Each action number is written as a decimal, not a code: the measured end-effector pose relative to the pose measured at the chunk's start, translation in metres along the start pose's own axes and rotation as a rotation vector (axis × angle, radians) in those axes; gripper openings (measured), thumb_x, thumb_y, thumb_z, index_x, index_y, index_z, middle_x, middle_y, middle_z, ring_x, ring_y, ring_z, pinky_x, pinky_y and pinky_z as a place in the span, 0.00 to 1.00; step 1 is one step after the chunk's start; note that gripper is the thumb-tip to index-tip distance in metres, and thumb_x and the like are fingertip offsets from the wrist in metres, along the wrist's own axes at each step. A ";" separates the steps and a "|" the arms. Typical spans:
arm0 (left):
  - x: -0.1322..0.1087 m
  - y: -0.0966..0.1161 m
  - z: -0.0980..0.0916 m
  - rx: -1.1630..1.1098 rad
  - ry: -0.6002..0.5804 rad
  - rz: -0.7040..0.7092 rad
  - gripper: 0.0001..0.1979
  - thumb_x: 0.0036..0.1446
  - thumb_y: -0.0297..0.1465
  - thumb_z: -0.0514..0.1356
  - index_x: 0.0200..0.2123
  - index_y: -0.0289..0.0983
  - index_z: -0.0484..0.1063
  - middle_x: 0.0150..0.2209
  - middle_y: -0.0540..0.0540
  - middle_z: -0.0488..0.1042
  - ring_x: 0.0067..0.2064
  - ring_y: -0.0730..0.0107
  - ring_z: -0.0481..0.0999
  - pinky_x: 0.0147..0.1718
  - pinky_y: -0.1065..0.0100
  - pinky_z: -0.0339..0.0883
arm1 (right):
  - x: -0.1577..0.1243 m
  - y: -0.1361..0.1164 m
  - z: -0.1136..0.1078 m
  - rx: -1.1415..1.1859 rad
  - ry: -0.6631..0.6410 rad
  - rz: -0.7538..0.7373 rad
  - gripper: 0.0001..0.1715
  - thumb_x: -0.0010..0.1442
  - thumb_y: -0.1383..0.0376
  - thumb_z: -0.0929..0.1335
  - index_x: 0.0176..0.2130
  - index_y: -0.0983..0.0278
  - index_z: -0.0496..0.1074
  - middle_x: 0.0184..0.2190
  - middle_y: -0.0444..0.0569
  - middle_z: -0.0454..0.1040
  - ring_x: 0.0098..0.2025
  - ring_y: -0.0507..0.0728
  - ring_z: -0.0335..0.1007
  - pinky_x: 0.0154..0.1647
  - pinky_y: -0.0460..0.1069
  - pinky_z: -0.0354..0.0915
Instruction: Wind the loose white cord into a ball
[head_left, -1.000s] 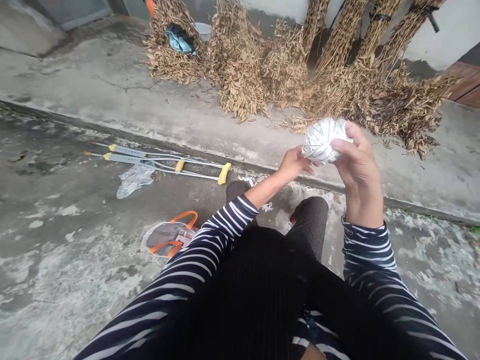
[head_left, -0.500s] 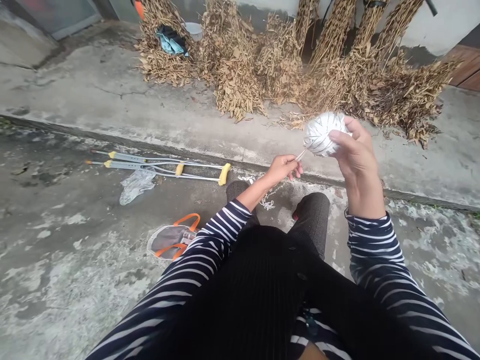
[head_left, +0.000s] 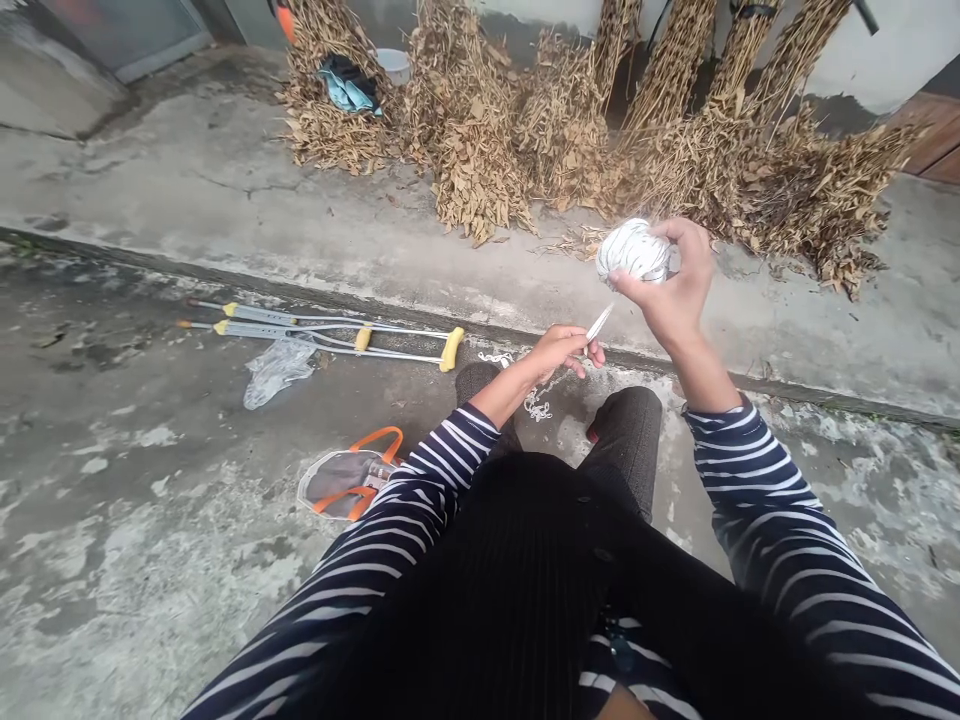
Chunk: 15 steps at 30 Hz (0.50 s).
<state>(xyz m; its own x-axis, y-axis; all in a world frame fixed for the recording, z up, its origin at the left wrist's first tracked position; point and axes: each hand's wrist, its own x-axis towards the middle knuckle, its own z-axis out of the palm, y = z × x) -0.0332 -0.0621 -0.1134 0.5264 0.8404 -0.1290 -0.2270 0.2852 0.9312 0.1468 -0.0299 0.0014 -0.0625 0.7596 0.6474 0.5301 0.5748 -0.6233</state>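
Dried leaf bundles [head_left: 480, 150] lie beyond both your hands, and crutches [head_left: 330, 335] lie on the floor left of your left hand [head_left: 559, 352]. Your right hand [head_left: 671, 290] is closed around the white ball [head_left: 634, 250]. Your left hand, just below it, pinches the loose strip [head_left: 598, 323].

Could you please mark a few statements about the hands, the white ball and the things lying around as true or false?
1. The right hand holds the white ball up in front of the person. True.
2. The left hand rests empty on a knee. False: it pinches the strand that runs up to the ball.
3. Two crutches lie on the ground to the person's left. True.
4. The orange-handled bag sits on top of the crutches. False: it lies on the ground, apart from them and nearer the person.
5. Dried plant bundles stand along the wall. True.
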 end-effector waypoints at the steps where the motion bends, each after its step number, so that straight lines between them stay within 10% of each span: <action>1: -0.002 0.002 -0.001 -0.011 -0.016 -0.008 0.12 0.61 0.35 0.64 0.31 0.32 0.72 0.35 0.39 0.81 0.34 0.69 0.82 0.26 0.74 0.73 | -0.001 0.003 0.002 -0.014 -0.017 -0.030 0.32 0.48 0.51 0.81 0.50 0.51 0.72 0.57 0.53 0.70 0.66 0.74 0.59 0.71 0.78 0.53; 6: -0.010 0.011 -0.009 -0.081 -0.164 -0.071 0.11 0.63 0.34 0.60 0.30 0.33 0.71 0.26 0.43 0.78 0.24 0.72 0.76 0.25 0.71 0.71 | -0.005 0.019 0.006 -0.021 -0.165 -0.125 0.31 0.50 0.50 0.80 0.51 0.52 0.74 0.57 0.55 0.68 0.67 0.77 0.56 0.72 0.80 0.47; 15: -0.021 0.030 -0.023 -0.096 -0.231 -0.199 0.15 0.63 0.34 0.58 0.25 0.34 0.70 0.33 0.36 0.82 0.37 0.63 0.82 0.35 0.68 0.77 | -0.031 0.042 0.009 -0.050 -0.375 -0.171 0.28 0.53 0.48 0.78 0.52 0.50 0.76 0.57 0.53 0.70 0.63 0.73 0.62 0.69 0.76 0.57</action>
<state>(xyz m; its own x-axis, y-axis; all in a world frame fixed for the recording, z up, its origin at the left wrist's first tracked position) -0.0697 -0.0606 -0.0902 0.7375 0.6405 -0.2142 -0.1717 0.4845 0.8578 0.1630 -0.0265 -0.0491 -0.4522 0.7176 0.5297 0.5249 0.6943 -0.4924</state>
